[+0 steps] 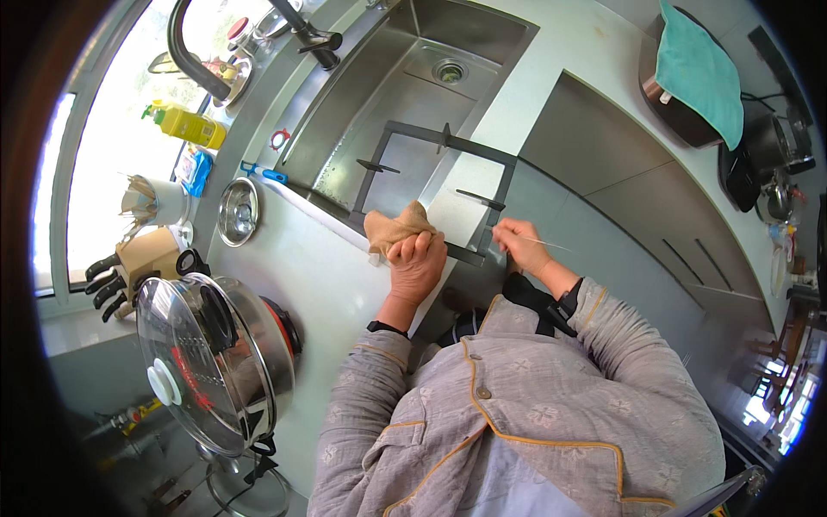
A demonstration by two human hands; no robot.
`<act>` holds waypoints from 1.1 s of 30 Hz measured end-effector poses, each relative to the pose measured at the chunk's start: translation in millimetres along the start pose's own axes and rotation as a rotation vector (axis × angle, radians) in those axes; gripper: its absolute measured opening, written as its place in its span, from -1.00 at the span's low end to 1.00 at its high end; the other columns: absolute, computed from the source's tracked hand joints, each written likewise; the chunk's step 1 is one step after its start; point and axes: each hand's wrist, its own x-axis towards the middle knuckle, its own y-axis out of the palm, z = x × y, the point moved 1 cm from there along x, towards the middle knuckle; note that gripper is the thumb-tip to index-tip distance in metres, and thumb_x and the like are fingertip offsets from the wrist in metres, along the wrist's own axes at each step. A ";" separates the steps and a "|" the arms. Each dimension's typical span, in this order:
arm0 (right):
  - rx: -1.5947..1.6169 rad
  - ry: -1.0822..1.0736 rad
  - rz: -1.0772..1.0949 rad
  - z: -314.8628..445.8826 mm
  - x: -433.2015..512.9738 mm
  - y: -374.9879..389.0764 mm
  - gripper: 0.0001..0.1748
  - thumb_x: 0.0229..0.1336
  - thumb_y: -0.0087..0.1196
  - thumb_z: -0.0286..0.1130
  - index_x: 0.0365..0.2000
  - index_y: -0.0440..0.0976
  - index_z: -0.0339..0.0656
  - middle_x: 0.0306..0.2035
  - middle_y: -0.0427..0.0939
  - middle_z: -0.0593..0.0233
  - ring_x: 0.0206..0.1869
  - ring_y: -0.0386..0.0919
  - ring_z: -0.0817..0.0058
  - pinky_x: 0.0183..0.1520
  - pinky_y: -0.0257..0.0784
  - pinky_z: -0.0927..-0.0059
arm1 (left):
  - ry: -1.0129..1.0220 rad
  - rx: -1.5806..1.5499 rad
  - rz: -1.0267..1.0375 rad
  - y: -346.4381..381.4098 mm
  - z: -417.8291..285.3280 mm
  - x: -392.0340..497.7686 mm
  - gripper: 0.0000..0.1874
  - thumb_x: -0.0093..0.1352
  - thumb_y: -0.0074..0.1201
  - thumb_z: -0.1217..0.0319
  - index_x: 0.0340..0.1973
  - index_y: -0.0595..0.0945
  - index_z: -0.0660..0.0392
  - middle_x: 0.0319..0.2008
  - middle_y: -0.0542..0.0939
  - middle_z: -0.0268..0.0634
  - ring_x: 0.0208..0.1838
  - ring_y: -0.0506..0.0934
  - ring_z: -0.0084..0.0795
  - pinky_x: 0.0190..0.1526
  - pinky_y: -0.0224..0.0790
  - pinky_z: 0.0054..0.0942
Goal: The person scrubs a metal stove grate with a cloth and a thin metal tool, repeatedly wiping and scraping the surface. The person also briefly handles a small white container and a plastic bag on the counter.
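A square black metal pan support (446, 139) from a gas stove is held tilted over the front edge of the sink. My left hand (418, 265) grips a brown cloth (395, 227), bunched at the near left corner of the frame; the cloth and fingers hide that corner. Short prongs stick out from the support's sides. My right hand (520, 245) pinches a thin pale stick (550, 243) beside the near right corner. One end of the stick points right, away from the frame; the other end lies close to the bar, and I cannot tell whether they touch.
The steel sink (362, 116) has a drain (450, 72) and a dark faucet (194, 64). On the left counter are a steel bowl (238, 212), a blue-handled peeler (265, 172), a knife block (145, 255) and a large glass-lidded pot (213, 368). A yellow bottle (190, 126) stands by the window.
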 end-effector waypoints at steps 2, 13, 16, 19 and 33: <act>-0.056 -0.040 0.037 -3.1 -4.6 7.2 -0.68 0.30 0.07 -0.29 -0.54 0.51 -0.27 -0.63 0.48 0.41 -0.53 0.42 0.67 -0.45 0.31 0.50 | 0.013 0.028 0.030 -0.8 1.1 0.7 -0.71 0.30 0.24 0.19 -0.05 0.66 -0.24 -0.01 0.38 -0.48 0.14 0.30 -0.40 0.18 -0.03 -0.25; -0.317 -0.103 0.216 28.4 -17.1 9.0 -0.68 0.30 0.08 -0.29 -0.50 0.53 -0.32 -0.60 0.54 0.23 -0.51 0.49 0.48 -0.36 0.39 0.41 | -0.022 -0.021 0.161 -3.9 0.9 -5.4 -0.54 0.23 0.31 -0.03 0.01 0.61 -0.27 0.00 0.36 -0.46 0.14 0.28 -0.35 0.17 -0.04 -0.19; -0.305 -0.160 0.197 19.7 -17.6 9.9 -0.67 0.27 0.09 -0.32 -0.56 0.46 -0.34 -0.63 0.48 0.16 -0.57 0.43 0.41 -0.42 0.33 0.30 | -0.033 -0.016 0.166 -6.4 -1.8 -4.0 -0.55 0.24 0.29 -0.03 0.00 0.60 -0.25 0.01 0.36 -0.47 0.15 0.28 -0.37 0.18 -0.04 -0.22; -0.335 -0.188 0.244 20.6 -19.0 7.2 -0.67 0.23 0.09 -0.34 -0.58 0.40 -0.35 -0.64 0.44 0.05 -0.60 0.38 0.31 -0.44 0.28 0.21 | -0.050 -0.010 0.165 -9.5 -4.2 -1.8 -0.58 0.27 0.26 -0.04 -0.02 0.60 -0.23 0.02 0.37 -0.50 0.15 0.28 -0.44 0.18 -0.04 -0.27; -0.500 -0.511 0.497 32.9 9.6 -7.8 -0.73 0.18 0.10 -0.40 -0.59 0.39 -0.28 -0.60 0.46 0.00 -0.49 0.50 -0.02 -0.42 0.37 0.07 | -0.291 0.058 0.270 -27.8 -36.3 18.8 -0.56 0.19 0.32 0.02 -0.10 0.59 -0.13 -0.04 0.40 -0.46 0.11 0.33 -0.42 0.23 -0.01 -0.26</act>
